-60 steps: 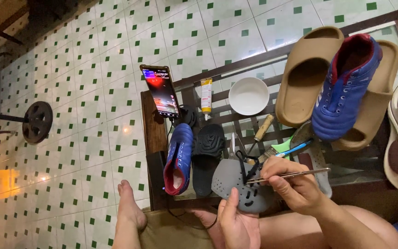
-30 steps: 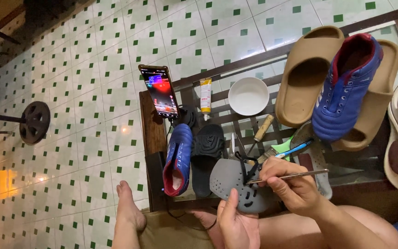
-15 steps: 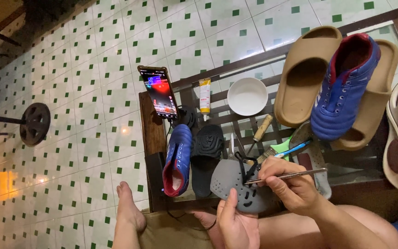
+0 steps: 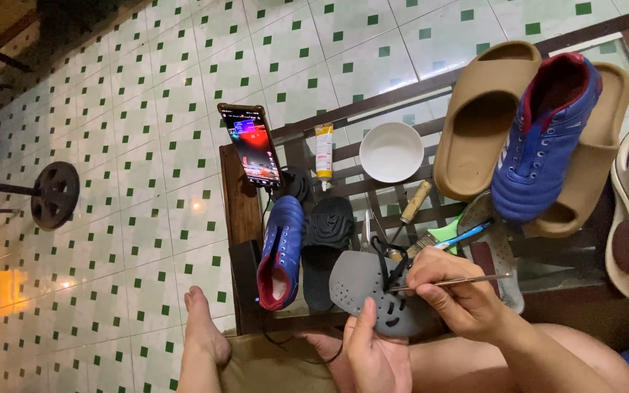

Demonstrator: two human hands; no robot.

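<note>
Your left hand (image 4: pixel 374 356) props up a grey perforated shoe piece (image 4: pixel 373 291) from below, thumb against its face. Your right hand (image 4: pixel 460 295) pinches a thin metal tool (image 4: pixel 467 280), its tip at the black lace (image 4: pixel 391 266) on that piece. A blue shoe (image 4: pixel 282 251) lies just beside it.

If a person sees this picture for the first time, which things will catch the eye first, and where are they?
At the bottom centre, the left hand holds a grey perforated shoe piece, and the right hand holds a thin metal tool against it. At the upper right, a blue sports shoe lies across two tan slides. Left of centre, a lit phone stands propped above a second blue shoe.
</note>
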